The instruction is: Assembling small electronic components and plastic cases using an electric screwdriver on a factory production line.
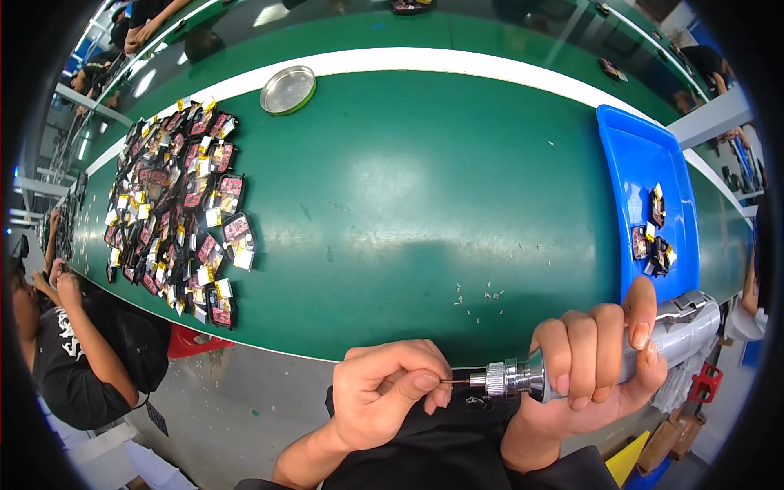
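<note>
My right hand (588, 355) wraps round the grey body of an electric screwdriver (690, 331), held level at the table's near edge and pointing left. Its knurled metal chuck (498, 380) carries a thin dark screwdriver bit (457, 381). The thumb and fingers of my left hand (384, 392) pinch the bit's far end. Whether a screw sits between those fingertips is hidden. Just beyond my hands, several tiny silver screws (488, 295) lie scattered on the green tabletop (392, 196).
At the left spreads a heap of small black-cased circuit-board units (192, 192) with white and yellow tags. A blue tray (608, 155) on the right holds several more. Toward the back stands a round metal tin (288, 90). A co-worker in black (98, 351) sits at the left.
</note>
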Action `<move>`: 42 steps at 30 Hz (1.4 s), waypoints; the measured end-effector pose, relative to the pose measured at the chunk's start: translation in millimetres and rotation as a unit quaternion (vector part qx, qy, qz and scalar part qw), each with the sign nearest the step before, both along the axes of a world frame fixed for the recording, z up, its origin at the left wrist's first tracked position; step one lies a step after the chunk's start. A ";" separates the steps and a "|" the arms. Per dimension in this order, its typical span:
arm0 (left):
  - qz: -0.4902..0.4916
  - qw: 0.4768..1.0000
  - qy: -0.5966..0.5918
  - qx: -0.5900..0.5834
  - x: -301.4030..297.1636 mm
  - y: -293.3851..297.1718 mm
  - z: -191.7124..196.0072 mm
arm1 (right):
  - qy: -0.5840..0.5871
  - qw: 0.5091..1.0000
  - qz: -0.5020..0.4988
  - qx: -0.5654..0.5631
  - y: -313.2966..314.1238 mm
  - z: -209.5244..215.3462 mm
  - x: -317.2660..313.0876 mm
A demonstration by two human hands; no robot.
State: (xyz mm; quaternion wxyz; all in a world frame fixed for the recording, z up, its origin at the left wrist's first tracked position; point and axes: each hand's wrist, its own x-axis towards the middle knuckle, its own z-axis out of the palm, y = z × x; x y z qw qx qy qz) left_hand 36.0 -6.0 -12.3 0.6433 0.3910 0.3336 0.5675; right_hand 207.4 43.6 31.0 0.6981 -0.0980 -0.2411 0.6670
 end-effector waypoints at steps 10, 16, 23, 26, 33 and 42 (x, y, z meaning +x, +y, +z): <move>0.039 0.935 0.309 0.168 6.4 18.8 6.5 | -0.001 0.999 -0.027 -0.021 5.1 -7.2 5.1; 0.033 0.894 0.422 0.145 -7.3 46.0 37.5 | 0.040 0.997 -0.034 -0.054 12.1 -18.2 9.7; 0.107 0.706 0.664 0.222 -48.3 200.5 57.5 | 0.022 0.984 -0.114 -0.133 13.6 -43.0 19.1; 0.162 0.642 0.715 0.225 -63.9 284.5 37.4 | 0.038 0.983 -0.104 -0.146 13.1 -41.9 14.0; 0.176 0.561 0.792 0.164 -25.6 383.3 9.7 | 0.040 0.989 -0.037 -0.140 12.9 -26.0 21.0; 0.109 0.502 0.802 0.304 -57.8 393.1 6.2 | 0.067 0.984 -0.006 -0.167 10.0 -32.9 15.8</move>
